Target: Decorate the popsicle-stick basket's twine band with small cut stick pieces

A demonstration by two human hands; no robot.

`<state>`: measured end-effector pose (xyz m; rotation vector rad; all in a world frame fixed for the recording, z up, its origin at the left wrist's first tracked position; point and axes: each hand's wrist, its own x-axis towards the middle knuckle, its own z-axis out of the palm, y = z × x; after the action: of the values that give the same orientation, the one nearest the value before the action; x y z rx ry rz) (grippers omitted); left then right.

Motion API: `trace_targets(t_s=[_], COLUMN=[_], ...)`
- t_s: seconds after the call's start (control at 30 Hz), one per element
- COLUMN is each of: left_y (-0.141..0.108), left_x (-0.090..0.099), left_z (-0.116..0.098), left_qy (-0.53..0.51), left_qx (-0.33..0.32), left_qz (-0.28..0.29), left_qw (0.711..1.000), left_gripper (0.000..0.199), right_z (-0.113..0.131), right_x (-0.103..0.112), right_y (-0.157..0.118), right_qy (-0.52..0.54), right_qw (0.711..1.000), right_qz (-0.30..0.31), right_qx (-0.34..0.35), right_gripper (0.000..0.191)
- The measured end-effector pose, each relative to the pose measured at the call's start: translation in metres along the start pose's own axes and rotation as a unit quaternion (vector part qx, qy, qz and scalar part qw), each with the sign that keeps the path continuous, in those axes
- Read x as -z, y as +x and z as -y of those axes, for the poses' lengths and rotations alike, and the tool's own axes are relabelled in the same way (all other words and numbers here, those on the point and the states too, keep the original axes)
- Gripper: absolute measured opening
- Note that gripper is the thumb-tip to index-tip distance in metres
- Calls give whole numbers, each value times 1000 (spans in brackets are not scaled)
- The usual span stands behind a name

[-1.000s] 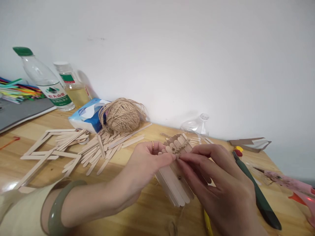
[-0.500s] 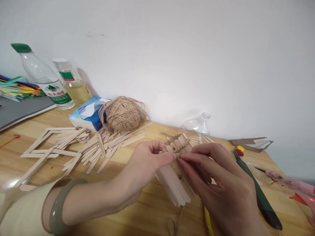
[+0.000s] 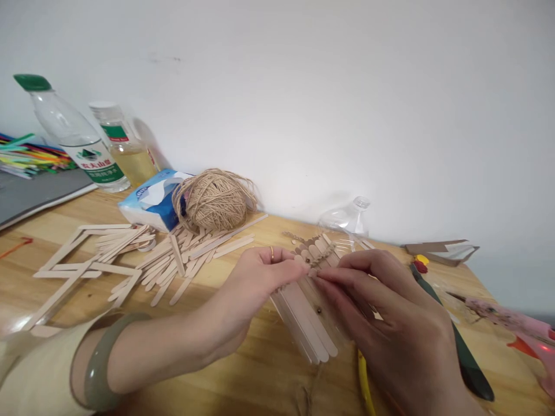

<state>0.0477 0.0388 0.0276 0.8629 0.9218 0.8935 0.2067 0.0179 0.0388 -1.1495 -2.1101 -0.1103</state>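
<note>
A small house-like piece made of craft sticks (image 3: 299,323) is between my hands, with a rounded-end stick roof and braided twine (image 3: 323,257) along its top edge. My left hand (image 3: 264,277), with a ring on one finger, grips it from the left, thumb on the roof edge. Thumb and fingertips of my right hand (image 3: 390,318) are closed at the same edge, pinching what looks like the end of the twine; the fingers partly hide it. A small dark bead-like knob (image 3: 319,311) shows on the front.
Loose craft sticks (image 3: 173,266) lie left, before a twine ball (image 3: 217,199) and a tissue pack (image 3: 151,199). Two bottles (image 3: 89,144) stand behind. To the right are a dark green-handled tool (image 3: 472,364), a pink glue gun (image 3: 507,318) and a clear plastic bottle (image 3: 347,216).
The view has shifted very slightly. My left thumb has drawn back a little from my right fingertips at the roof edge; both hands stay on the piece.
</note>
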Motion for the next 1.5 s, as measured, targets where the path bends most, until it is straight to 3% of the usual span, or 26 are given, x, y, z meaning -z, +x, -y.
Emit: trace_targets(t_s=[0.33, 0.47, 0.67, 0.77, 0.83, 0.9, 0.97, 1.17, 1.5], left_y=[-1, 1, 17, 27, 32, 36, 37, 37, 34], left_x=[1, 2, 19, 28, 33, 34, 35, 33, 30], left_z=[-1, -4, -12, -15, -16, -17, -16, -16, -12], left_qy=[-37, -11, -10, -10, -15, -18, -15, -20, -12], left_qx=[-19, -18, -84, -133, -150, -151, -144, -102, -85], left_qz=[12, -13, -37, -81, -93, -102, -105, -100, -101], left_qw=[999, 1000, 996, 988, 984, 983, 984, 989, 991], left_gripper=[11, 7, 9, 14, 15, 15, 15, 17, 13], right_z=[-4, -6, -7, -14, -20, -24, -22, -7, -10], right_x=[2, 7, 25, 26, 18, 1, -19, -61, -68], right_y=[2, 3, 2, -4, -12, -20, -26, -30, -36], right_qy=[28, 2, -43, -44, -36, -32, -42, -34, -23], right_qw=[999, 999, 991, 996, 992, 967, 944, 934, 942], right_qz=[-6, -36, -97, -18, 104, 244, 316, 341, 320], right_qx=[-13, -22, -77, -71, -62, -69, -90, -97, -100], right_gripper=[16, 14, 7, 6, 8, 13, 16, 12, 16])
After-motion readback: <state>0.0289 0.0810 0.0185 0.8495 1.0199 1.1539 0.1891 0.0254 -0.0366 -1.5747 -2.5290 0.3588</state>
